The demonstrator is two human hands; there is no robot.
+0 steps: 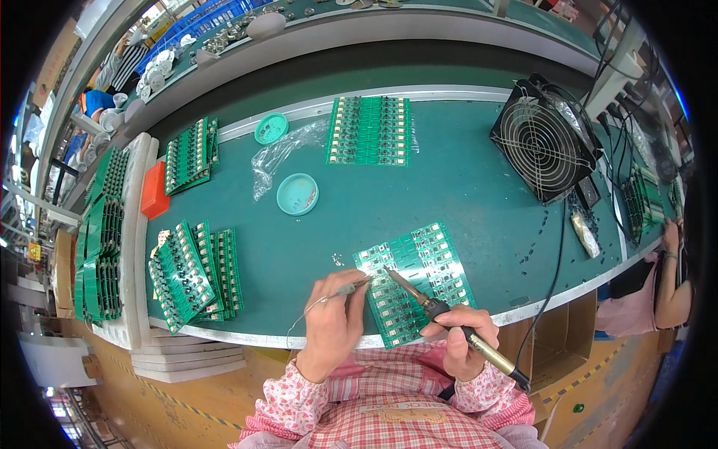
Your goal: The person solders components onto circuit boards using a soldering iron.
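Circuit board (407, 261) apparently mid-soldering (done versus remaining: unclear); left hand (333, 320) pinches wire (309, 306), right hand (462, 343) grips soldering iron (485, 349).

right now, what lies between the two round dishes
In the head view, clear plastic film lies between the far dish and the near dish.

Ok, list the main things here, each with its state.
Left hand: closed around a thin metal tool
Right hand: closed around the soldering iron
Soldering iron: tip at the circuit board
Circuit board: flat, turned askew
Two dishes: uncovered
Fan: standing; spinning or not, unclear
Plastic film: crumpled
Front-left boards: piled, overlapping
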